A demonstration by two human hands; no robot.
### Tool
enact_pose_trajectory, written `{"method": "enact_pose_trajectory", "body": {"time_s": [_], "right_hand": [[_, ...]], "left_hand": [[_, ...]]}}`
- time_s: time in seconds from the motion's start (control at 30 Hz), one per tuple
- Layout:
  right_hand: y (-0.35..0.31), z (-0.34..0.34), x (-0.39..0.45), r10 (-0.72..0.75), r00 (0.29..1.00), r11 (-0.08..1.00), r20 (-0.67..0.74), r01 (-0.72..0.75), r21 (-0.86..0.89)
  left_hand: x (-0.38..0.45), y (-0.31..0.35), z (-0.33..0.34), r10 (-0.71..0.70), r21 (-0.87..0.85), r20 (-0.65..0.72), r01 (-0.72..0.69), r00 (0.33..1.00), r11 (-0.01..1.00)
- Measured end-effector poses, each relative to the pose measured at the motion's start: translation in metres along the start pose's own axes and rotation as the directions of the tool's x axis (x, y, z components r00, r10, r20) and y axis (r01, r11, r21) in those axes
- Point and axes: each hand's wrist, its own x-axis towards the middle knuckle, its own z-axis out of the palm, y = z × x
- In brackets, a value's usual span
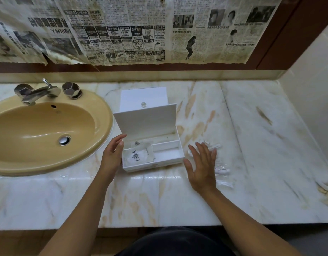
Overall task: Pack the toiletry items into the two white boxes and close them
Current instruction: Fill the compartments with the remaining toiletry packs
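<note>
On veined marble counter (251, 145): rectangular white box (155, 163); glossy sachets (139, 156) inside

Both bare arms reach forward, left hand (113, 152) and right hand (202, 165) with fingers relaxed, spread.

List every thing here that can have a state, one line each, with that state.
Near white box: lid up, open; two clear sachets in its left compartment, right compartments bare.
Far white box: lid down, closed.
Wrapped toiletry items: on the counter, unpacked.
Left hand: open, against the near box's left wall.
Right hand: open, fingers spread, over the wrapped items.
Tap: no water running.
Basin: dry-looking, drain unplugged.
</note>
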Motion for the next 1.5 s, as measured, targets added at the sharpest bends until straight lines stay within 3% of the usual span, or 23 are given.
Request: {"method": "enact_pose_trajectory", "body": {"time_s": [0.13,0.23,0.4,0.47,0.53,0.67,0.73,0.83,1.03,1.23,1.37,1.5], "right_hand": [[-0.013,0.011,0.016,-0.072,0.996,0.993,0.049,0.067,0.099],[-0.018,0.011,0.025,-0.026,0.997,0.954,0.078,0.002,0.300],[-0.017,-0.007,0.043,0.049,0.998,0.898,-0.031,-0.030,0.439],[-0.018,-0.018,0.055,0.086,0.987,0.920,-0.133,-0.028,0.390],[-0.015,-0.026,0.067,0.163,0.975,0.952,-0.149,-0.115,0.284],[-0.002,-0.035,0.083,0.344,0.935,0.939,0.085,-0.342,-0.042],[0.001,-0.036,0.084,0.390,0.899,0.917,0.197,-0.360,-0.174],[0.000,-0.035,0.081,0.418,0.882,0.898,0.217,-0.367,-0.241],[0.000,-0.032,0.082,0.371,0.917,0.907,0.145,-0.325,-0.270],[-0.033,-0.045,0.089,0.260,0.966,0.966,-0.005,-0.260,-0.001],[-0.073,-0.058,0.093,0.096,0.985,0.976,0.142,-0.122,0.182],[-0.103,-0.056,0.089,-0.062,0.920,0.991,0.386,0.010,0.134]], "left_hand": [[0.000,0.001,0.001,0.002,-0.008,-0.001,-0.002,1.000,1.000],[-0.002,0.004,0.002,-0.013,-0.033,0.003,0.013,1.000,0.999],[-0.004,0.007,0.002,-0.008,-0.049,0.010,0.008,1.000,0.999],[-0.004,0.006,0.001,-0.006,-0.041,0.011,0.007,1.000,0.999],[-0.003,0.006,0.000,0.004,-0.028,0.009,-0.004,1.000,1.000],[-0.002,0.005,0.001,0.029,0.006,-0.014,-0.029,0.999,1.000],[-0.001,0.005,0.001,0.041,0.016,-0.017,-0.041,0.999,0.999],[0.001,0.006,-0.001,0.047,0.021,-0.001,-0.047,0.999,0.999],[0.003,0.008,-0.002,0.076,0.060,0.006,-0.076,0.997,0.995],[0.004,0.008,-0.003,0.145,0.154,0.008,-0.145,0.989,0.977],[0.004,0.007,-0.001,0.165,0.171,0.001,-0.163,0.986,0.972],[0.003,0.004,0.001,0.153,0.147,-0.006,-0.151,0.988,0.978]]}}
